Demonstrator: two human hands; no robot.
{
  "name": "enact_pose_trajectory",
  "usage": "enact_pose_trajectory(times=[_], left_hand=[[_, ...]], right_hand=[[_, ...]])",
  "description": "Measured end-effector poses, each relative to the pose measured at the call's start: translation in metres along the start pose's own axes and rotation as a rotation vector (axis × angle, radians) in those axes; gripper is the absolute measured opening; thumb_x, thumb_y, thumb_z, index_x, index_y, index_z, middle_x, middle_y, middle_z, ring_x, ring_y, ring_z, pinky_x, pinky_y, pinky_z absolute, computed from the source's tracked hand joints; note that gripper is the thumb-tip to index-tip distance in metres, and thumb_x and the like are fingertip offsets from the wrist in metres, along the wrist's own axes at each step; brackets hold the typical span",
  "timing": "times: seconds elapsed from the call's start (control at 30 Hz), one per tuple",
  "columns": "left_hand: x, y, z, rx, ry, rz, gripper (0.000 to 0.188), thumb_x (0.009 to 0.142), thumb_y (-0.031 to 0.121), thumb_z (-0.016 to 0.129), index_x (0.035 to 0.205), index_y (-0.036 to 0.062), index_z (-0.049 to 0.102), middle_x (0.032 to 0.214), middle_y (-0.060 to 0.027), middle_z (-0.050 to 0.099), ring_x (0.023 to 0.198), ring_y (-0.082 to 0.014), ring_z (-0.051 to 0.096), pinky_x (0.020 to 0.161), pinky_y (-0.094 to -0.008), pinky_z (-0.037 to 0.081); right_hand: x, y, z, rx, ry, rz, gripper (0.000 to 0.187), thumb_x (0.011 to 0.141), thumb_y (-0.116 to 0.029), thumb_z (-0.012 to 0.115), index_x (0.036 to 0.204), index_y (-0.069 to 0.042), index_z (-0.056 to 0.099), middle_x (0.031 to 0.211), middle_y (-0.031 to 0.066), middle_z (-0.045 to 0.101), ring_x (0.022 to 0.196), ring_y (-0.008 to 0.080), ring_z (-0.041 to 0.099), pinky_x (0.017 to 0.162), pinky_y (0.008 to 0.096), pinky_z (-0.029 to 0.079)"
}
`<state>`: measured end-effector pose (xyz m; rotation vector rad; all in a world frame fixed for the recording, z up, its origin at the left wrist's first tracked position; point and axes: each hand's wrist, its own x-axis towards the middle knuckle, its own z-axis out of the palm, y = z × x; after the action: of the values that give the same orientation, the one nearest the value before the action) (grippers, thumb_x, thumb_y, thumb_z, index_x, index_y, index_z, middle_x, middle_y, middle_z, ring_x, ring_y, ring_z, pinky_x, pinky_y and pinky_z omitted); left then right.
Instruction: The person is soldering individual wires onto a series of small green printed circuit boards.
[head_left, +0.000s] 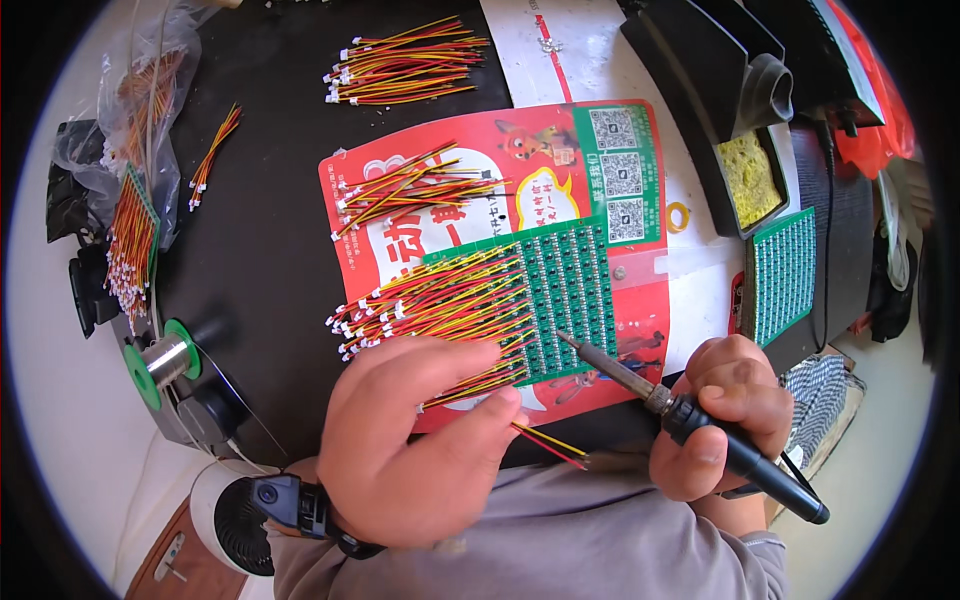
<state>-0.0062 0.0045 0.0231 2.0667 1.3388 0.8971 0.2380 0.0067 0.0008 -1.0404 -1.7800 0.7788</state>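
My left hand [400, 450] is closed, pinching a short wire lead [548, 440] whose red, yellow and black ends stick out past the fingertips. In my right hand [745, 390] is a black-handled soldering iron [765, 470], its tip pointing left over a green circuit board panel [570, 300]. Rows of small parts cover the panel's right side. Many red, yellow and black leads [440, 300] with white plugs lie across its left side, the plugs hanging past its edge. Whether the iron's tip touches the board, I cannot tell.
Under the panel lies a red printed sheet [640, 300]. Loose leads [410, 65] sit at the back. At left are a solder spool [165, 362] and a plastic bag [180, 75] of wires. A yellow sponge [748, 180] and second board panel [785, 275] are at right.
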Motion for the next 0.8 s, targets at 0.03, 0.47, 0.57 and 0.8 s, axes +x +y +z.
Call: enact_pose_trajectory(times=[0.03, 0.47, 0.57, 0.8], left_hand=[[-0.004, 0.0, 0.005, -0.006, -0.001, 0.0, 0.025, 0.071, -0.009, 0.074, 0.094, 0.0005, 0.072, 0.099, -0.0163, 0.066, 0.075, -0.0247, 0.063, 0.066, -0.0333, 0.052], [-0.008, -0.004, 0.016, 0.011, -0.07, 0.051, 0.03, 0.067, -0.012, 0.074, 0.096, -0.0013, 0.075, 0.081, -0.0107, 0.064, 0.064, -0.0227, 0.059, 0.053, -0.0306, 0.044], [-0.006, -0.004, 0.016, 0.066, -0.027, 0.049, 0.029, 0.066, -0.01, 0.075, 0.095, -0.0024, 0.075, 0.077, -0.0097, 0.063, 0.062, -0.0222, 0.057, 0.052, -0.0307, 0.043], [-0.009, -0.008, 0.018, 0.138, -0.038, 0.13, 0.025, 0.067, -0.001, 0.073, 0.092, -0.0063, 0.072, 0.079, -0.0084, 0.062, 0.066, -0.0229, 0.059, 0.055, -0.031, 0.048]], right_hand=[[-0.001, 0.001, 0.0, -0.005, 0.002, 0.0, 0.025, 0.095, -0.028, 0.058, 0.103, -0.006, 0.051, 0.07, 0.005, 0.05, 0.059, 0.0152, 0.049, 0.051, 0.0282, 0.042], [0.001, -0.001, 0.002, 0.012, 0.0, 0.021, 0.026, 0.095, -0.029, 0.06, 0.1, -0.006, 0.05, 0.07, 0.0046, 0.05, 0.057, 0.0139, 0.047, 0.049, 0.0275, 0.037], [0.001, 0.003, 0.01, 0.072, 0.138, -0.03, 0.03, 0.083, -0.021, 0.076, 0.091, -0.001, 0.056, 0.061, 0.0038, 0.051, 0.049, 0.0163, 0.049, 0.042, 0.0304, 0.04], [0.003, 0.003, 0.01, 0.086, 0.123, -0.052, 0.028, 0.082, -0.019, 0.076, 0.09, 0.0, 0.056, 0.06, 0.0033, 0.051, 0.048, 0.016, 0.048, 0.041, 0.03, 0.039]])
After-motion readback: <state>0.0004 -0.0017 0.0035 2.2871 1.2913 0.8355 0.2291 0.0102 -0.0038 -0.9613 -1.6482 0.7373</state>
